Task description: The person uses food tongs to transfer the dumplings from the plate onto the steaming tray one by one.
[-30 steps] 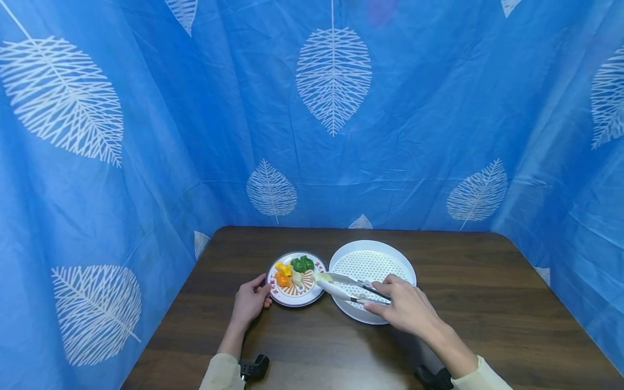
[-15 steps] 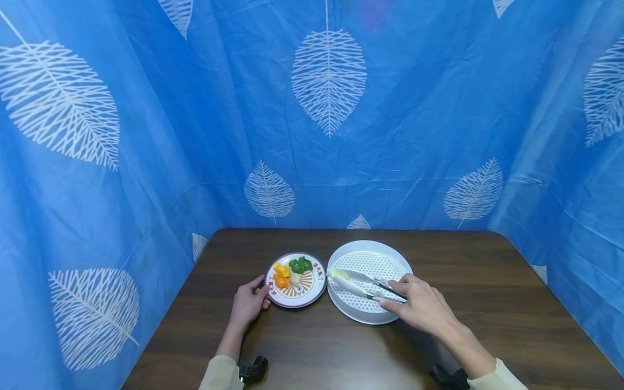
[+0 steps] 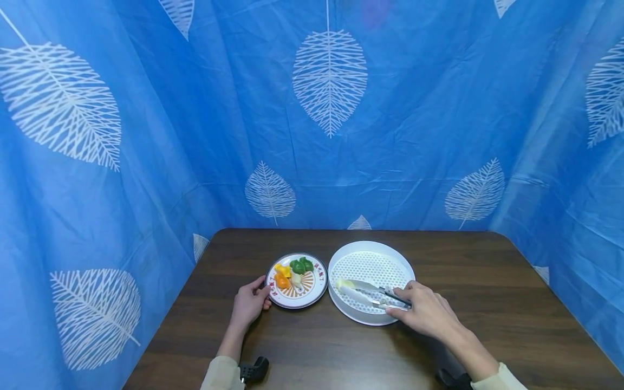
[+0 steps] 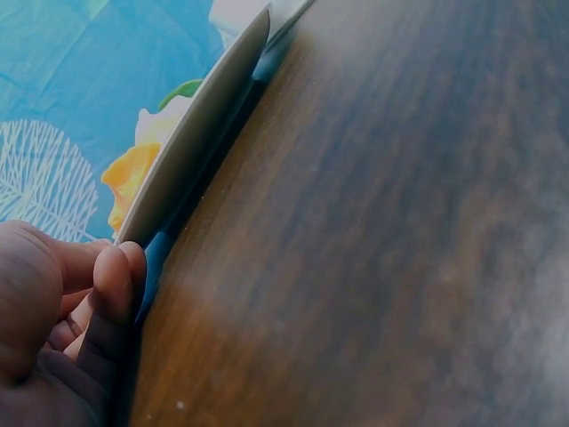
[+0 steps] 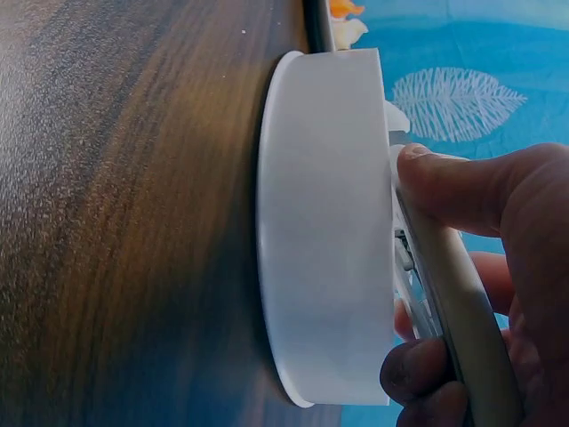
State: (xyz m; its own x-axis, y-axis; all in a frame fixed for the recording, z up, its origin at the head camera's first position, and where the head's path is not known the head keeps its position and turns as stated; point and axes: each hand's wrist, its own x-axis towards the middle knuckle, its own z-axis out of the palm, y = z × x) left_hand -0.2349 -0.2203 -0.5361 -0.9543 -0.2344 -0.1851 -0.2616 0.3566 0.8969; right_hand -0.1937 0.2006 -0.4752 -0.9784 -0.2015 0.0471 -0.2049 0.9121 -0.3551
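Note:
My left hand [image 3: 248,306] pinches the left rim of a small patterned plate [image 3: 312,301]; in the left wrist view, thumb and fingers meet at the plate's edge [image 4: 200,133]. On the plate lie yellow [image 3: 283,270], orange [image 3: 281,281] and green pepper pieces [image 3: 301,265], beside a pale chunk [image 3: 296,280]. My right hand [image 3: 429,311] grips a pair of tongs [image 3: 370,288] over a round white basket with a perforated base [image 3: 372,265]. Between the tongs' tips sits a pale yellowish piece [image 3: 343,284], over the basket's left side. The right wrist view shows the basket's side wall [image 5: 324,222] below the tongs.
Plate and basket stand close side by side on a dark wooden table [image 3: 312,352]. A blue curtain [image 3: 224,108] with white leaf prints hangs behind the table and along both sides.
The right hand has carried the tongs and the pale piece from the plate's right edge rightward, over the basket. The left hand stays at the plate's rim.

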